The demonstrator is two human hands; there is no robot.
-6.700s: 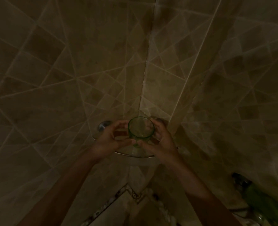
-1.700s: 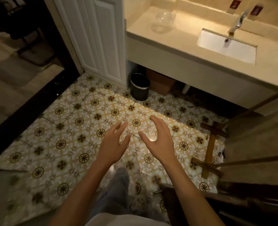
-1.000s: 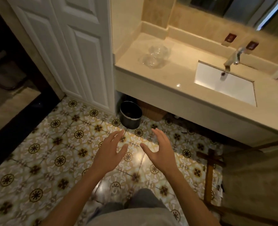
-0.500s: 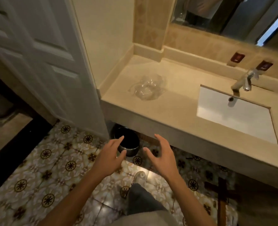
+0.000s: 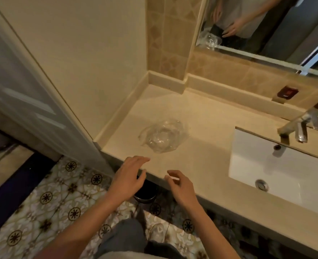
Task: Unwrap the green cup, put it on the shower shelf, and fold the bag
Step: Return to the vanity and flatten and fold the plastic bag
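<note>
1. The bag (image 5: pixel 162 136), a clear crumpled plastic one, lies in the middle of the frame on the desk (image 5: pixel 201 157), a beige stone top, well to the left of the sink (image 5: pixel 285 171).
2. The left hand (image 5: pixel 128 179) is at lower centre, over the front edge of the desk, fingers spread and nearly straight, holding nothing. It is near the bag but apart from it.
3. The right hand (image 5: pixel 182 187) is just right of the left, also at the desk's front edge, fingers loosely curled and empty, apart from the bag.
4. The green cup is not in this view.
5. The sink is a white rectangular basin at the right of the frame, with a metal tap (image 5: pixel 296 128) above it.
6. A mirror (image 5: pixel 266 25) fills the upper right; it reflects the bag and the person's arms.
7. A dark round bin (image 5: pixel 146 193) stands under the desk, partly hidden behind the left hand.
8. The floor (image 5: pixel 51 202), lower left, has patterned tiles with dark flower marks.
9. A white panelled door (image 5: pixel 23 100) runs down the left side of the frame.
</note>
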